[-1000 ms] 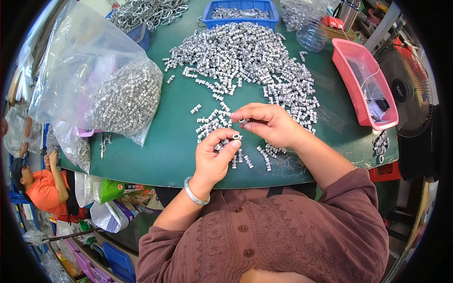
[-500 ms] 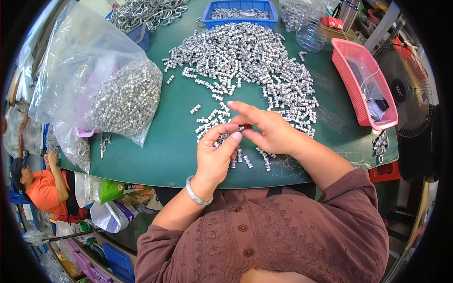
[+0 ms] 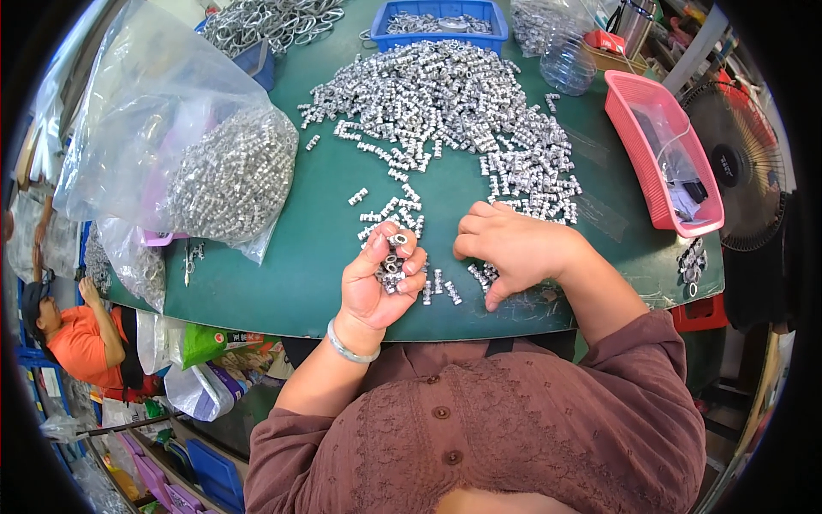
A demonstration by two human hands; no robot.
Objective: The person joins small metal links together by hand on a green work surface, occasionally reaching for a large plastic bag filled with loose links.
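Note:
My left hand (image 3: 365, 295) is raised with curled fingers round several small silver metal fittings (image 3: 391, 272), ring-ended and ridged; a round hole shows in some. Just to its right, my right hand (image 3: 518, 250) hovers low, palm down, thumb and fingers apart. Between that thumb and the fingers lie a few loose fittings (image 3: 481, 274) on the green table (image 3: 300, 291). Other single fittings (image 3: 452, 293) rest between the hands near the front edge. Beyond both hands spreads a big heap of the same fittings (image 3: 437, 94).
At left stands a clear plastic bag (image 3: 231, 176) full of fittings. A blue tray (image 3: 501, 32) of metal parts is at the back, a pink basket (image 3: 629, 128) at right, with a fan (image 3: 736, 163) beyond. A person in orange (image 3: 86, 347) works at far left.
My hands have moved apart. The left has turned its palm up, closed round the fittings; the right has left it and dropped down to the right, by the loose fittings.

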